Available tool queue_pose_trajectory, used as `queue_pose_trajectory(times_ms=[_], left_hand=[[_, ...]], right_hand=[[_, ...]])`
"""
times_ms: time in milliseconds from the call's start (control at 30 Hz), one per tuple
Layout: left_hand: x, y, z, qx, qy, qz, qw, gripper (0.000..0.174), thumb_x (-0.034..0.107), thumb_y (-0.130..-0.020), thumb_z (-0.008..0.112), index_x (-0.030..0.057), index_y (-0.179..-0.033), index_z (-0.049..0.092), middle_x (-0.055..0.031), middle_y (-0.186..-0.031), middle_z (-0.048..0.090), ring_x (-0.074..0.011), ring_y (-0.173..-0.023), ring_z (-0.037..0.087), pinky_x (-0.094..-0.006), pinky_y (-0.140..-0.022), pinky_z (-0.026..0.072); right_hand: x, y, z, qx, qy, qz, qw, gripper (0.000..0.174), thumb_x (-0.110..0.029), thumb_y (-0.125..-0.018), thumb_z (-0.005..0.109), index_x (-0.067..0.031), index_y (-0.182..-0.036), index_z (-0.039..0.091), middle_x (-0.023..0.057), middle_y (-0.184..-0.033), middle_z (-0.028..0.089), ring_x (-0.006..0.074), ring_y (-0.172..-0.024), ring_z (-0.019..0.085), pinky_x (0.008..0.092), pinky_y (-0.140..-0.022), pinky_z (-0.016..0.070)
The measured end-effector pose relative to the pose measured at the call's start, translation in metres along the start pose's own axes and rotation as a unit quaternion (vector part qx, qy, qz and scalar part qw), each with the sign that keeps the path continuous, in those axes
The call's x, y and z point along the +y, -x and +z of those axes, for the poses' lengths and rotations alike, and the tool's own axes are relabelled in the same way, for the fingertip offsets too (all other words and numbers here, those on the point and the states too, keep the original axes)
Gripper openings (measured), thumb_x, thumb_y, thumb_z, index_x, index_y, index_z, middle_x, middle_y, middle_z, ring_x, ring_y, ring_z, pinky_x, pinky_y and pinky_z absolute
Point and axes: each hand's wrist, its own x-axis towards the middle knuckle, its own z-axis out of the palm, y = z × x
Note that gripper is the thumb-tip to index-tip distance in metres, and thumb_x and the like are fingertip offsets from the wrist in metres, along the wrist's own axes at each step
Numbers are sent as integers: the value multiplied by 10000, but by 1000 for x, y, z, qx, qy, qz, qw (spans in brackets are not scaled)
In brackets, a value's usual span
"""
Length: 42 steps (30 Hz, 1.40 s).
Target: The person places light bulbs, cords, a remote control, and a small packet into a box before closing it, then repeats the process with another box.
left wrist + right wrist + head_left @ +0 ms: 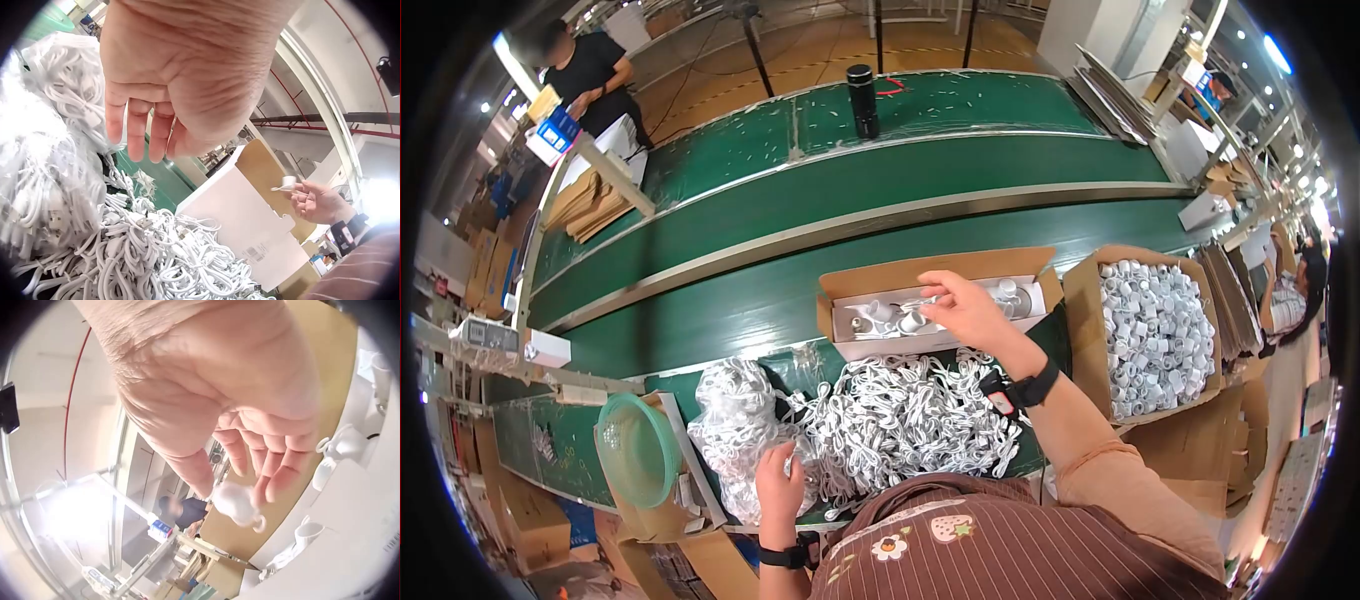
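Note:
My right hand [968,310] is over the long open box [890,349], pinching a small white rounded piece [235,502] between thumb and fingertips. The same piece [289,182] shows at the fingers of the right hand [317,203] in the left wrist view. Inside the box lie several white cylindrical pieces [309,530]. My left hand [780,482], fingers loosely bent and holding nothing, is beside the clear plastic bag of white cables [740,410]; whether it touches the bag I cannot tell. Loose white cables [910,415] are heaped between the left hand and the box.
A carton of small white pieces [1155,340] stands at the right, a green basket [638,450] at the left. Beyond the box runs a metal rail [850,222] along the green surface, with a black bottle [862,102] farther back. Other people are in the background.

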Motion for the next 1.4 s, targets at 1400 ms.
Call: queue_pose_trajectory(times_ms=[1400], left_hand=[[156,39,207,-371,-136,610,687,567,288,-785,696,253,-1329,540,-42,-1446,428,-315,-1368,337,-563,-1107,215]], right_hand=[[279,479,2,-10,230,613,756,654,-281,-758,654,-181,-1377,470,111,-1388,471,337,-1262,458,458,-1013,426]])
